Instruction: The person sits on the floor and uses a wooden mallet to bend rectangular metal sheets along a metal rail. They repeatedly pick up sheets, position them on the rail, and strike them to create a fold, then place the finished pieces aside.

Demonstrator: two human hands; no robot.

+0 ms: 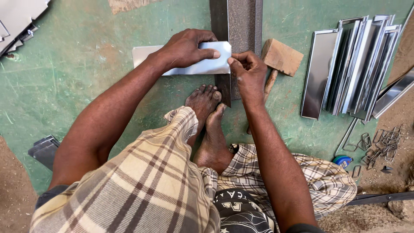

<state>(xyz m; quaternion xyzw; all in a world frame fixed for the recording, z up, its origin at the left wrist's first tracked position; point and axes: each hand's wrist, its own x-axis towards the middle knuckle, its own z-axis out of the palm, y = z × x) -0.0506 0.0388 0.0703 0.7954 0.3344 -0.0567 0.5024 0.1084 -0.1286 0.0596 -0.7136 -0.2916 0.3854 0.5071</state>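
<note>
- Our left hand [185, 48] lies flat on the shiny sheet-metal strip [189, 64], fingers spread and pressing it down, thumb at its right end.
- The strip lies crosswise on the green floor [86, 64], its right end resting on the upright steel angle bar [239, 26], which our feet [207, 103] brace.
- Our right hand [248, 73] pinches the strip's right edge just beside the bar; how firm the grip is we cannot quite tell.
- We judge the raw edge could cut a fingertip if the strip slides, and uneven pressing could skew it.
- The wooden mallet [280, 56] lies just right, untouched.
</note>
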